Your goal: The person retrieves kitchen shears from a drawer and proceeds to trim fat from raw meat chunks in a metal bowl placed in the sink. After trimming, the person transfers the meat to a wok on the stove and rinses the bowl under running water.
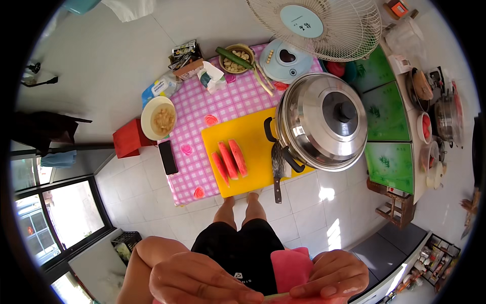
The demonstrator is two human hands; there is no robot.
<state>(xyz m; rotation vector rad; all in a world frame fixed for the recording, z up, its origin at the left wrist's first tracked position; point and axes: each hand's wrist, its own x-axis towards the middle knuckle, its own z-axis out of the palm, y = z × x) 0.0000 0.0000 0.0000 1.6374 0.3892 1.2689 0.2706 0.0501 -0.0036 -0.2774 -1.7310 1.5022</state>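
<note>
Both my hands are raised close at the lower edge of the view. A slice of watermelon (283,299), with a strip of pale green rind showing, is pinched between them; most of it is cut off by the picture's edge. My left hand (202,278) has its fingers closed on one end. On the other end, my right hand (331,276) grips with thumb and fingers. Below, on the yellow cutting board (263,124), lie several red watermelon wedges (235,159) side by side. A knife (277,172) with a dark handle rests beside the pot, its handle over the board's near edge.
A large lidded steel pot (324,121) stands at the board's right. On the pink checked tablecloth (192,114) are a black phone (168,157), a bowl (158,117) and a basket with a cucumber (234,57). A fan (314,25) stands behind; a green-fronted cabinet (387,114) stands right.
</note>
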